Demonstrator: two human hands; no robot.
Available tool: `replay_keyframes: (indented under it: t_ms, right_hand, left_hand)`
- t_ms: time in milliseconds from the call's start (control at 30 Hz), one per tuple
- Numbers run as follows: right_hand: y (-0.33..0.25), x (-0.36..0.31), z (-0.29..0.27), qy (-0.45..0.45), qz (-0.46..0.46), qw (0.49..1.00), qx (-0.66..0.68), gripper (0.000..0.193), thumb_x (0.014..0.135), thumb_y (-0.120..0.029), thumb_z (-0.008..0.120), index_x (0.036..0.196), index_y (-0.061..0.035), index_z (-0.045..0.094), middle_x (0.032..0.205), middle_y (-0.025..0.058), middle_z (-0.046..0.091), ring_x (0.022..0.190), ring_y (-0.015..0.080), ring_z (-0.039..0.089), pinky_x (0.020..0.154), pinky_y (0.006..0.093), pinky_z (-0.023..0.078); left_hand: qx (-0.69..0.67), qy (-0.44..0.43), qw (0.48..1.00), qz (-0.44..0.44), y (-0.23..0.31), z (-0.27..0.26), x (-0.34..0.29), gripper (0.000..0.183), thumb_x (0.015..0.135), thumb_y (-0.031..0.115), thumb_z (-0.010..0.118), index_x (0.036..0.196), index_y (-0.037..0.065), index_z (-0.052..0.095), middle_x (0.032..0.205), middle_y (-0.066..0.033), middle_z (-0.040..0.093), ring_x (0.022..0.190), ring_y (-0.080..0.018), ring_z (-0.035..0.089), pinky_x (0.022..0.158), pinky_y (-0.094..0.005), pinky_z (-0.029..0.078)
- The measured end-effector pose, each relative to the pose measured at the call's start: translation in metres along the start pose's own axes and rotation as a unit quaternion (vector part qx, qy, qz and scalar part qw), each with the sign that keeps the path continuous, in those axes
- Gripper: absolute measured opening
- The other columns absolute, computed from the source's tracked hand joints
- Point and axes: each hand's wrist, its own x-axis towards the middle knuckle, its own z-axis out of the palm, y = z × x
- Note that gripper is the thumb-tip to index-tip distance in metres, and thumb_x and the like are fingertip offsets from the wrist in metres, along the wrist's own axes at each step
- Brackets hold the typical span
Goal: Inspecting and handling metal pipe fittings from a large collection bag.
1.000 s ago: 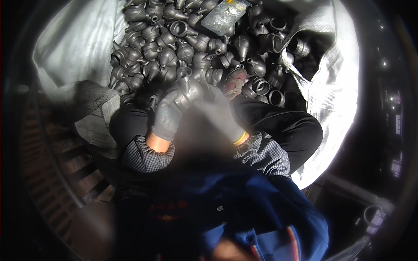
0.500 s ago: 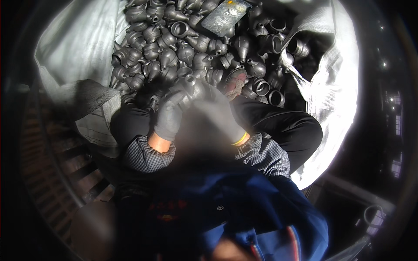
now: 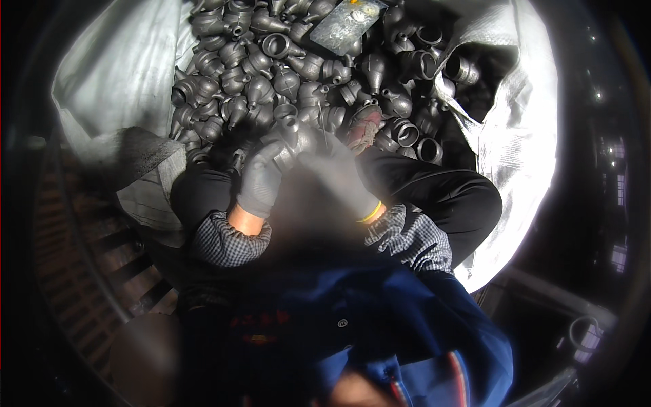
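Note:
In front of my crossed legs, my gloved left hand (image 3: 260, 178) is closed around a grey bulb-shaped moulded part (image 3: 292, 137). The part's short round spout points up and away from me. My gloved right hand (image 3: 343, 178) rests against the near right side of it, with its fingers drawn together. A thin dark sliver (image 3: 324, 129) stands up beside those fingers, too fine to name. Haze blurs the space between the hands, so the right fingertips are not clear.
A heap of similar grey parts (image 3: 261, 88) fills the far side, inside a large white woven sack (image 3: 525, 129). A flat grey plate (image 3: 347, 27) lies on the heap. My reddish shoe (image 3: 366, 125) sits among the parts; slatted bars (image 3: 132, 268) are at lower left.
The held part has tipped slightly left with my left hand. A thin sliver now shows by my right fingers. The whole view has shifted a little.

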Motion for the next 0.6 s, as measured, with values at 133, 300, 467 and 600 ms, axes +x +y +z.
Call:
replay_keyframes:
  t_ms: [133, 300, 467, 600]
  right_hand:
    - [0.003, 0.001, -0.015, -0.055, 0.043, 0.997, 0.038, 0.045, 0.081, -0.009, 0.065, 0.122, 0.0029, 0.051, 0.099, 0.0106, 0.064, 0.09, 0.0165, 0.061, 0.079, 0.0268, 0.049]
    - [0.011, 0.007, -0.025, -0.066, 0.152, 0.944, 0.286, 0.042, 0.08, 0.004, 0.051, 0.122, 0.0011, 0.051, 0.092, 0.0053, 0.064, 0.07, 0.011, 0.058, 0.062, 0.0225, 0.047]
    - [0.004, -0.007, -0.031, -0.139, 0.181, 0.973, 0.044, 0.021, 0.088, -0.012, 0.054, 0.104, -0.0009, 0.063, 0.092, 0.0048, 0.063, 0.08, 0.0119, 0.06, 0.073, 0.0246, 0.048]
    - [0.003, -0.008, -0.016, -0.099, 0.148, 0.977, 0.114, 0.037, 0.083, -0.007, 0.062, 0.119, 0.0013, 0.056, 0.089, 0.0024, 0.064, 0.058, 0.0053, 0.048, 0.05, 0.0189, 0.039]
  left_hand:
    - [-0.224, 0.008, 0.966, -0.127, 0.014, -0.003, 0.0, 0.037, 0.094, 0.024, 0.04, 0.12, -0.001, 0.05, 0.114, -0.016, 0.06, 0.106, -0.0305, 0.06, 0.081, -0.0524, 0.053]
    - [-0.568, -0.133, 0.791, -0.185, 0.027, -0.002, 0.006, 0.035, 0.095, 0.016, 0.044, 0.124, -0.004, 0.048, 0.122, -0.0176, 0.054, 0.109, -0.0225, 0.055, 0.097, -0.0354, 0.045]
    - [-0.519, -0.016, 0.84, -0.159, 0.021, -0.01, 0.008, 0.029, 0.096, 0.015, 0.045, 0.117, -0.005, 0.05, 0.12, -0.0142, 0.054, 0.106, -0.0161, 0.055, 0.094, -0.029, 0.045]
    - [-0.507, 0.111, 0.838, -0.171, 0.014, -0.021, 0.015, 0.021, 0.094, 0.007, 0.05, 0.111, -0.004, 0.054, 0.097, -0.004, 0.057, 0.085, -0.0036, 0.052, 0.078, -0.0178, 0.046]
